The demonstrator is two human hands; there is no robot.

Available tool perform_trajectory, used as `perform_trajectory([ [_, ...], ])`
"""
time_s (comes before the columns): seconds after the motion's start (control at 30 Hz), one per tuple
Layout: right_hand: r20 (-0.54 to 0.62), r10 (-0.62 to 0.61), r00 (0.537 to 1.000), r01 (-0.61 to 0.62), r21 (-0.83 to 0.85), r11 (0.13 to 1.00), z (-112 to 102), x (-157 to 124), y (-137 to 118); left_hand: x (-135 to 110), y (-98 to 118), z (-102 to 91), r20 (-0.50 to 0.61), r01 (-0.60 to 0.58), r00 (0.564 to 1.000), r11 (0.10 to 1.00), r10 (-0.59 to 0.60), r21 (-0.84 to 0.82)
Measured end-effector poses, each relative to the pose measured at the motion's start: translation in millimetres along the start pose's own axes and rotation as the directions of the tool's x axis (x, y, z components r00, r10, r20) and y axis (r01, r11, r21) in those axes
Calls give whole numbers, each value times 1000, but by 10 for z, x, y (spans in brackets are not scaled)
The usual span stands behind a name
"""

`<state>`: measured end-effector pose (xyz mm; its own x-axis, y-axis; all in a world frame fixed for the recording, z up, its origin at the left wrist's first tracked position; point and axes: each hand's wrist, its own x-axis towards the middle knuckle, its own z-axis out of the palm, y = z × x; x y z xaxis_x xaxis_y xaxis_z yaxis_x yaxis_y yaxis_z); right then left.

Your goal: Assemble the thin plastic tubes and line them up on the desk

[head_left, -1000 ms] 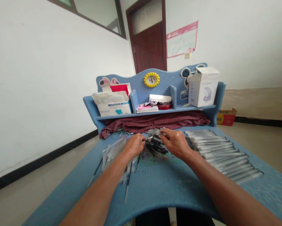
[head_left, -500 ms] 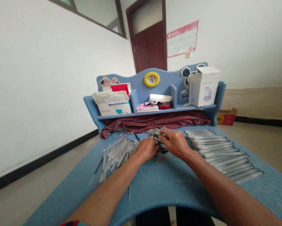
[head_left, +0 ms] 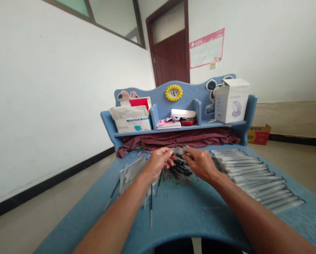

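Note:
My right hand [head_left: 201, 162] is closed around a small bunch of translucent plastic pen tubes [head_left: 178, 151], which point left. My left hand [head_left: 159, 163] meets their left end with thumb and fingers pinched; what it grips there is too small to make out. Under and between the hands lies a heap of black pen parts [head_left: 183, 170] with thin stems. Beside my left forearm is a pile of loose clear pen barrels [head_left: 131, 171], partly covered by the arm. To the right of my right hand, pens with dark tips [head_left: 249, 173] lie side by side in a long row.
A few thin refills [head_left: 150, 208] lie on the blue desk [head_left: 189, 215] near its curved front edge. Behind the hands are a bundled checked cloth [head_left: 179, 138] and a shelf holding a mask box [head_left: 132, 121], a red round tin [head_left: 187, 122] and a white carton [head_left: 231, 102].
My left hand has lifted from the black parts and moved up to the tubes in my right hand. More of the black heap now shows. The view has shifted slightly.

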<state>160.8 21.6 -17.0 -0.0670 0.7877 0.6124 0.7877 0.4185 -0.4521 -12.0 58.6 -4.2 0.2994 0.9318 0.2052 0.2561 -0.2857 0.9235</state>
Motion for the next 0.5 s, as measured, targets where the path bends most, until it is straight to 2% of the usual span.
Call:
perform_trajectory([
  [0.07,2,-3,1000,3,2,1000,12,-8,-2,-51,55,-57,35,58,998,944,-50,-326],
  [0.13,4,-7,1000,8,-11,1000,25,-13,-3,-85,84,-88,60,79,996,889,-59,-451],
  [0.27,7,-16,1000,16,-28,999,37,-14,-7,-103,83,-92,86,103,994,840,-68,-533],
  [0.5,9,-33,999,33,-11,999,20,-24,-35,-104,93,-53,127,141,989,802,-81,-580],
])
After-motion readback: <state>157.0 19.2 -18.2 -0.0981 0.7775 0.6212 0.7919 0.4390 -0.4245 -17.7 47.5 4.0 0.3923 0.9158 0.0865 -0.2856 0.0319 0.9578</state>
